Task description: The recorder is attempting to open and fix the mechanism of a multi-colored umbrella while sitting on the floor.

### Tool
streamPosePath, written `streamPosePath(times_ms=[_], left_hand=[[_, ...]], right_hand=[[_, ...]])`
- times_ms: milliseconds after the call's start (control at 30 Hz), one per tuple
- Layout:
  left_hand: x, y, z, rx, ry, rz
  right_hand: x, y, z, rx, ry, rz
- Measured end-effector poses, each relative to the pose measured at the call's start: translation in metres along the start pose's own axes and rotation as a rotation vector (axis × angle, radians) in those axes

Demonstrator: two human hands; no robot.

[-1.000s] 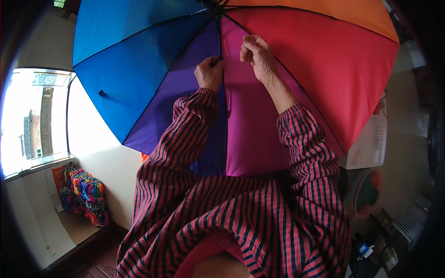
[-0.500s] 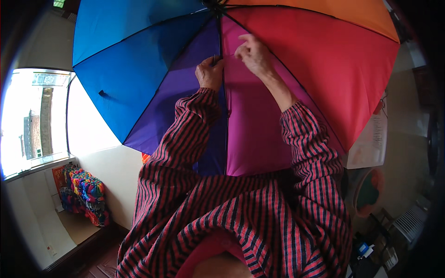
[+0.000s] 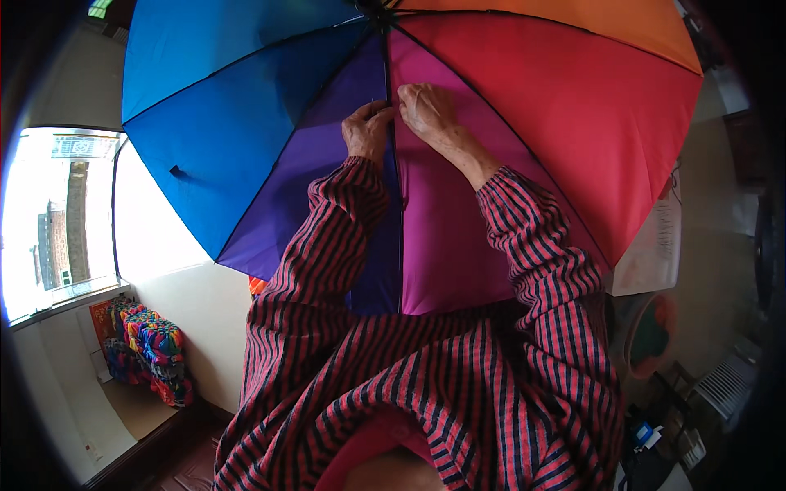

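Note:
An open umbrella with blue, purple, magenta, red and orange panels spreads in front of me, its dark ribs meeting at the top. My left hand pinches the umbrella along the rib between the purple and magenta panels. A tiny thin tip shows above its fingers, too small to name. Just to the right, over the magenta panel, my right hand is closed, fingertips beside the same rib and close to the left hand. Whatever lies between its fingers is hidden.
A bright window is at the left, above a bundle of multicoloured knitted-looking material. On the right are a white sheet-like panel, a round basin with green inside and a slatted grey object.
My right hand has come down and left toward the rib, its raised fingers now curled closed. The left hand has stayed at the rib with hardly any shift.

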State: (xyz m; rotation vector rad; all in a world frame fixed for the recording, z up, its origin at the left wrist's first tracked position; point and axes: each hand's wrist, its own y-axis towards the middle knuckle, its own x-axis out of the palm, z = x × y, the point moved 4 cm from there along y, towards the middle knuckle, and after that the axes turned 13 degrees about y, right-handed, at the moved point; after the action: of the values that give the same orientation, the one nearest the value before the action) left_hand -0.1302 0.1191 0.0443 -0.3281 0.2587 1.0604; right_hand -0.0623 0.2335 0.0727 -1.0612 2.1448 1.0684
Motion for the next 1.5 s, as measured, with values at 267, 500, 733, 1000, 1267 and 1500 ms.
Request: streamPosePath(times_ms=[267, 500, 733, 1000, 1267, 1500], left_hand=[[0.004, 0.002, -0.002, 0.004, -0.013, -0.035], [0.005, 0.005, -0.006, 0.024, -0.049, -0.013], [0.005, 0.004, -0.005, 0.037, -0.051, 0.022], [-0.003, 0.006, -0.014, -0.042, 0.016, 0.097], [-0.002, 0.008, -0.022, -0.054, -0.228, 0.161], [-0.002, -0.006, -0.005, 0.106, 0.018, 0.119]], right_hand=[[0.002, 0.004, 0.006, -0.018, 0.038, -0.055], [0.003, 0.007, 0.01, -0.021, 0.031, -0.041], [0.005, 0.005, 0.006, -0.041, 0.037, -0.031], [0.007, 0.015, -0.017, 0.08, 0.016, -0.051], [0.009, 0.022, -0.051, -0.277, -0.091, 0.016], [-0.021, 0.021, -0.063, -0.071, 0.174, 0.28]])
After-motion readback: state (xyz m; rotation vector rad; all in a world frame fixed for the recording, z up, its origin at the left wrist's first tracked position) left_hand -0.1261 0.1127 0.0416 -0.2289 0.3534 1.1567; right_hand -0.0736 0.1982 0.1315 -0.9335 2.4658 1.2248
